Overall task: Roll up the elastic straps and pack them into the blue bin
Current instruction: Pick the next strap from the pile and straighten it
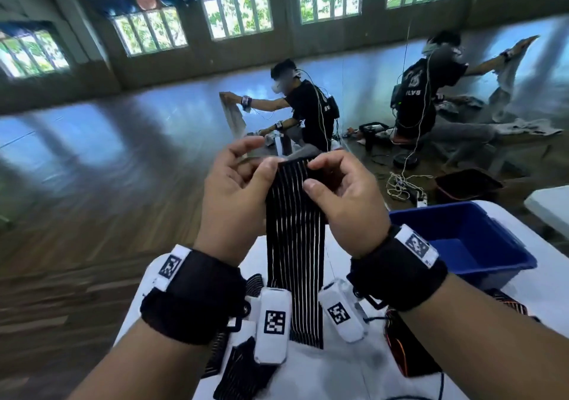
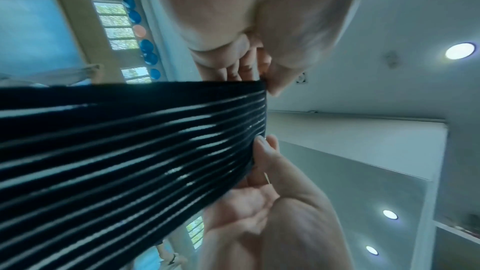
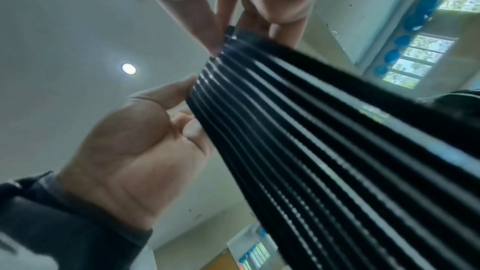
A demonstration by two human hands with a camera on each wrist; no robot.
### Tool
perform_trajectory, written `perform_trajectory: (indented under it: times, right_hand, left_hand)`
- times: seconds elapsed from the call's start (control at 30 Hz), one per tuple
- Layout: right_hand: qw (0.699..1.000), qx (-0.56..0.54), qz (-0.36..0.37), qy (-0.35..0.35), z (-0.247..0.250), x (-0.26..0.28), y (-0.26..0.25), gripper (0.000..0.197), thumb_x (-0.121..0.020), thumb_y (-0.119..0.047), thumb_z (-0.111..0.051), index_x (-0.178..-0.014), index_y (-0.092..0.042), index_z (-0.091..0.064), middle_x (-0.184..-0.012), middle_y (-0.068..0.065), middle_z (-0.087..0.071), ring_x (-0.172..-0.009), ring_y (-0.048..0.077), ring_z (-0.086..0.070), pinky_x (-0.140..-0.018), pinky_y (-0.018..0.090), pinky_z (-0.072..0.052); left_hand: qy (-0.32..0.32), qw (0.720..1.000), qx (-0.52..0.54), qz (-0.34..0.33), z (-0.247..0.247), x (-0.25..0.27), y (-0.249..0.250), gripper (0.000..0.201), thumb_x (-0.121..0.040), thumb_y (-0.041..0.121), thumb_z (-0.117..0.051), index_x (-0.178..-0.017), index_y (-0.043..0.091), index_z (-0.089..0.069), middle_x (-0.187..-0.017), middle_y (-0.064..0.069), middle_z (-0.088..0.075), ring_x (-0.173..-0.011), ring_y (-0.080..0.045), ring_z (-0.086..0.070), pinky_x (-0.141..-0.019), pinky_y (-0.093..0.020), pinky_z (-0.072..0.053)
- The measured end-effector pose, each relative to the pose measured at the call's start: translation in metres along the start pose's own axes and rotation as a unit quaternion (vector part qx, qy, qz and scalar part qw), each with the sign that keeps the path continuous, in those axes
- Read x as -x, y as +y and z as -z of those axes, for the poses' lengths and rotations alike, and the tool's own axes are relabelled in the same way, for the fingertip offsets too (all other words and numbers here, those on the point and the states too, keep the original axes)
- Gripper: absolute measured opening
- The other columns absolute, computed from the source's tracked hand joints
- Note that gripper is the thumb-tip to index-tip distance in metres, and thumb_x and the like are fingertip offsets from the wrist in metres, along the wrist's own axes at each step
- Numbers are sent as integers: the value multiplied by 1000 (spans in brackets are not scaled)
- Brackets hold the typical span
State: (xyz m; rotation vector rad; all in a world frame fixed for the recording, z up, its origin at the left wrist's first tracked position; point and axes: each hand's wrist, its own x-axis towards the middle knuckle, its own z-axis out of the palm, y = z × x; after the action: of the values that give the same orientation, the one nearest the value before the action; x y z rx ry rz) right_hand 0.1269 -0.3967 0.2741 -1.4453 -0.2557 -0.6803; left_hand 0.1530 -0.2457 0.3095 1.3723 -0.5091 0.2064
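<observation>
Both hands (image 1: pixel 286 190) pinch strap (image 1: pixel 295 245) top edge mid-frame, roll not started; next: curl edge tight, then bin (image 1: pixel 462 236).

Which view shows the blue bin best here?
The head view: the blue bin sits on the white table, to the right of the right hand, its open inside visible. Neither wrist view shows it; both are filled by the striped strap and hands.
</observation>
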Motion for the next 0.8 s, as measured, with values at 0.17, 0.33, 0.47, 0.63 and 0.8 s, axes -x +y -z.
perform_trajectory:
  times: [0.17, 0.33, 0.47, 0.63, 0.8]
  right_hand:
    - [998, -6, 43, 37, 2, -29, -29, 20, -85, -7, -60, -100, -21, -59, -96, 5, -64, -88, 19, -63, -84, 42, -54]
    - [997, 6, 45, 60, 5, -36, -33, 18, -84, -10, -60, -99, -21, -59, -94, 3, -64, -86, 16, -62, -82, 41, -53]
    - [997, 1, 35, 63, 6, -32, -30, 19, -88, -5, -60, -98, -21, -56, -91, 0, -62, -81, 11, -60, -77, 34, -50]
    - [998, 20, 37, 56, 3, -26, -28, 17, -84, -11, -59, -96, -22, -55, -89, -3, -59, -79, 10, -57, -77, 31, -48]
    - [998, 36, 12, 52, 10, -9, -18, 15, -81, -12, -60, -93, -20, -57, -88, -3, -60, -82, 8, -57, -80, 32, -49]
  left_hand:
    - [-61, 998, 14, -9, -9, -2, 8, 36, -91, 5, -63, -122, 16, -47, -87, -11, -74, -78, -22, -70, -65, -34, -57]
    - [-37, 999, 19, -6, -17, 13, -12, 35, -94, -10, -54, -102, 20, -38, -83, -10, -69, -73, -24, -64, -63, -36, -54]
    - [-27, 995, -47, -83, -23, 16, -19, 27, -86, -2, -53, -87, 25, -47, -79, -1, -52, -71, -18, -47, -64, -36, -41]
    - [-55, 987, -119, -98, -24, 22, -22, 31, -81, 1, -57, -91, 29, -64, -87, 6, -64, -81, -17, -60, -75, -42, -51]
    - [-43, 991, -101, -77, -23, 20, -27, 33, -80, 1, -58, -97, 28, -67, -94, 6, -68, -89, -17, -64, -80, -37, -51]
